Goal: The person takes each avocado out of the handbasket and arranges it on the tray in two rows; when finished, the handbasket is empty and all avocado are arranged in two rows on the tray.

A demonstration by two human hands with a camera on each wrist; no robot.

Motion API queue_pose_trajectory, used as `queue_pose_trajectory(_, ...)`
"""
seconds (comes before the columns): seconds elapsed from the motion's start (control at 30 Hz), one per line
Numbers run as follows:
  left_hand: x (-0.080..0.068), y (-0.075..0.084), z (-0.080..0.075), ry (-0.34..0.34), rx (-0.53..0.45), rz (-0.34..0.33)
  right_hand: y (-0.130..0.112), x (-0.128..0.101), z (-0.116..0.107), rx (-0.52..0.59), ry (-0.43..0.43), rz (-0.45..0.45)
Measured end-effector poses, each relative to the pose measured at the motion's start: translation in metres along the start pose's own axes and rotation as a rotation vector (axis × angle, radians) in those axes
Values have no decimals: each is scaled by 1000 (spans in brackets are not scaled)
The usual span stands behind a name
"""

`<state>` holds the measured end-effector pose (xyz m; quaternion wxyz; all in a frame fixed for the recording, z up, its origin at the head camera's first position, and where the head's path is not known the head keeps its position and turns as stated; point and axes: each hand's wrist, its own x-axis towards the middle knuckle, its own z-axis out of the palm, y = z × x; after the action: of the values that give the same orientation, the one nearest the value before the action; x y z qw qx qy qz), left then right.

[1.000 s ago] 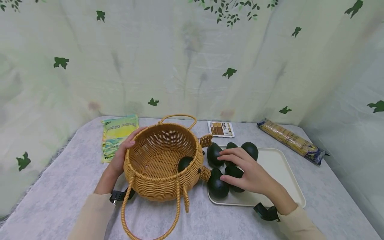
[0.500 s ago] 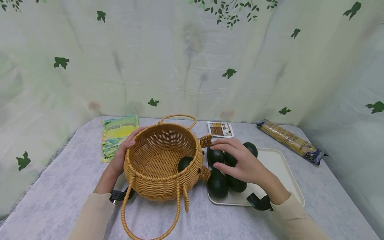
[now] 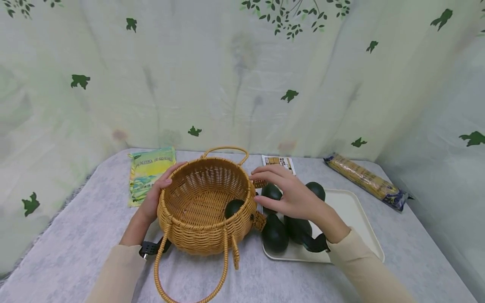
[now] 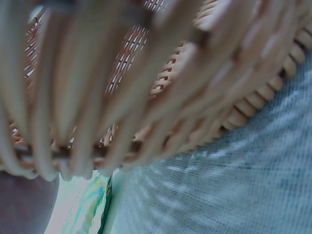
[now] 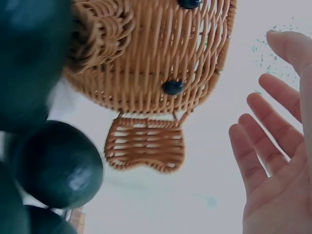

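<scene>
A round wicker basket (image 3: pixel 206 235) with looped handles and an animal face of black bead eyes stands in the middle of the table. My left hand (image 3: pixel 157 191) holds its left side, fingertips at the rim. One dark green avocado (image 3: pixel 233 207) lies inside by the right wall. My right hand (image 3: pixel 286 194) hovers beside the basket's right rim over the tray, fingers extended, palm empty in the right wrist view. Below and around it, several glossy avocados (image 3: pixel 275 233) sit on the tray's left part, some partly hidden by the hand. Woven basket wall (image 4: pixel 136 97) fills the left wrist view.
The cream tray (image 3: pixel 350 210) lies right of the basket. Behind stand a yellow-green packet (image 3: pixel 149 174), a small white-and-brown packet (image 3: pixel 286 162) and a long noodle-like package (image 3: pixel 365 181). A printed curtain (image 3: pixel 227 84) closes off the back. One handle loop (image 3: pixel 223 273) hangs toward the front.
My right hand has moved left from above the avocados to the basket's right rim, holding nothing throughout. My left hand and the basket stay put.
</scene>
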<state>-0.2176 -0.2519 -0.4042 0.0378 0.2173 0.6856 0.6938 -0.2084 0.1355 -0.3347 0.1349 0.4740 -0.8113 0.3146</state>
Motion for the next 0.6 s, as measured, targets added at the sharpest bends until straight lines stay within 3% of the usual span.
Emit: queue_pose_trajectory(0.6,0,-4,-1,-13,-20,7,-7,51,4,-3,-173,12)
